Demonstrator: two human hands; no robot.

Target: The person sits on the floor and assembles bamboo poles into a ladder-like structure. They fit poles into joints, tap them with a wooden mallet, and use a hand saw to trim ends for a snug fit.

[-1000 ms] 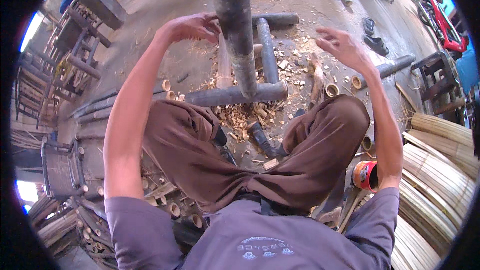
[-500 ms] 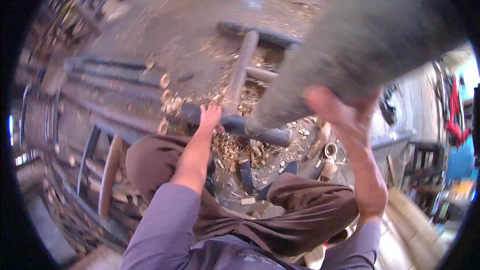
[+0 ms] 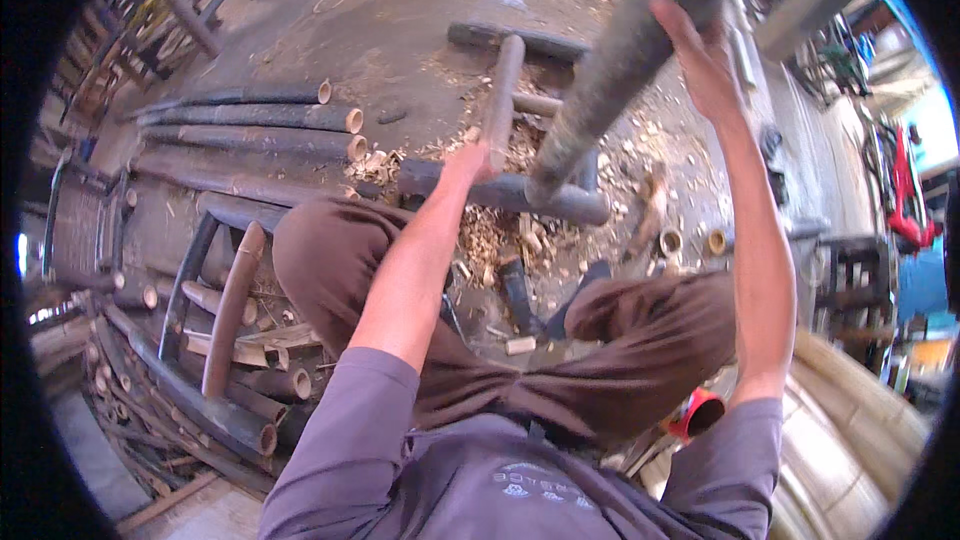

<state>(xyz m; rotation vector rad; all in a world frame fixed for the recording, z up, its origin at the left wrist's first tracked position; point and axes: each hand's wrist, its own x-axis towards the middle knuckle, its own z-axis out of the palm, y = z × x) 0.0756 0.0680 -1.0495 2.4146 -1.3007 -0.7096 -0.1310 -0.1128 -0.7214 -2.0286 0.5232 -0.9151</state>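
Observation:
A bamboo frame (image 3: 503, 90) lies on the floor in front of my knees, with thick dark rails at its near and far sides and paler bars between them. My left hand (image 3: 472, 160) is closed on it where a pale bar meets the near rail. My right hand (image 3: 698, 45) grips a thick grey-green bamboo pole (image 3: 615, 65) well up its length. That pole slants down to the left; its lower end overlaps the near rail, and I cannot tell whether they touch. Its upper end runs out of view.
Wood chips (image 3: 485, 240) are scattered around and under the frame. Several dark bamboo poles (image 3: 250, 118) lie at the left, beside another bamboo frame (image 3: 233, 315). Split pale bamboo (image 3: 840, 440) lies at my right, near a red can (image 3: 697, 412). Cut bamboo pieces (image 3: 671, 241) lie past my right knee.
The bamboo pole and my right hand have moved up and farther from me, and the pole looks thinner and sharper. My left hand has stayed on the frame. The whole view has shifted slightly.

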